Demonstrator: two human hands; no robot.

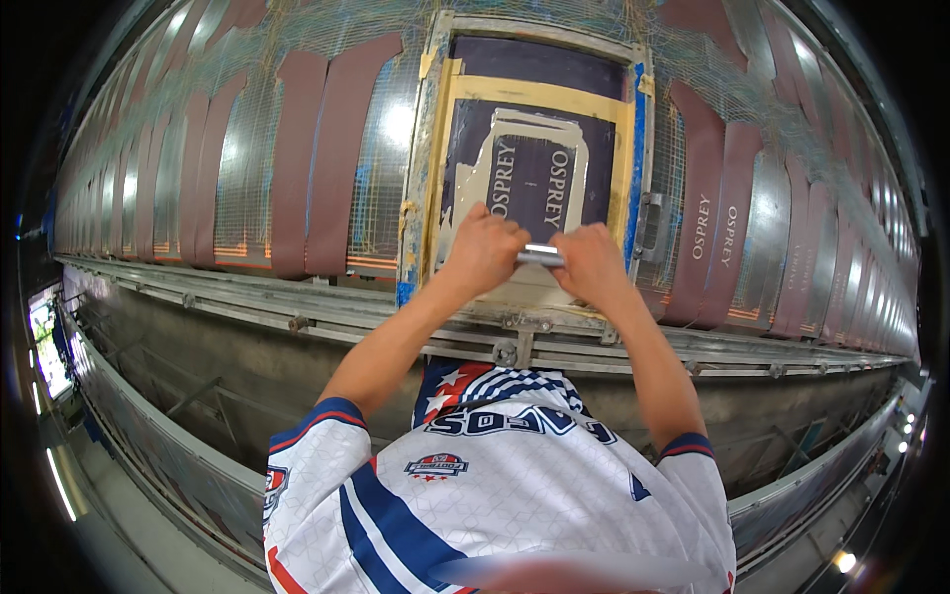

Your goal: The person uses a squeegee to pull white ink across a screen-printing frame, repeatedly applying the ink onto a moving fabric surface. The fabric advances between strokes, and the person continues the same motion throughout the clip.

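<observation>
Both my hands are closed around the silvery handle of a squeegee (539,254), over the near part of a printing screen. My left hand (485,249) grips its left end and my right hand (591,259) its right end. Much of the tool is hidden under my fingers. The screen's metal frame (414,188) lies flat on the table, its inner border covered with cream tape (534,89). On the dark purple mesh (531,188), pale lettering runs lengthwise in two lines. A streak of whitish ink (539,124) curves round the lettering.
Maroon fabric pieces (346,148) lie in rows along the long table on the left. More maroon pieces (705,247) with pale lettering lie to the right. A metal rail (346,305) runs along the table's near edge. A metal block (649,226) sits at the frame's right side.
</observation>
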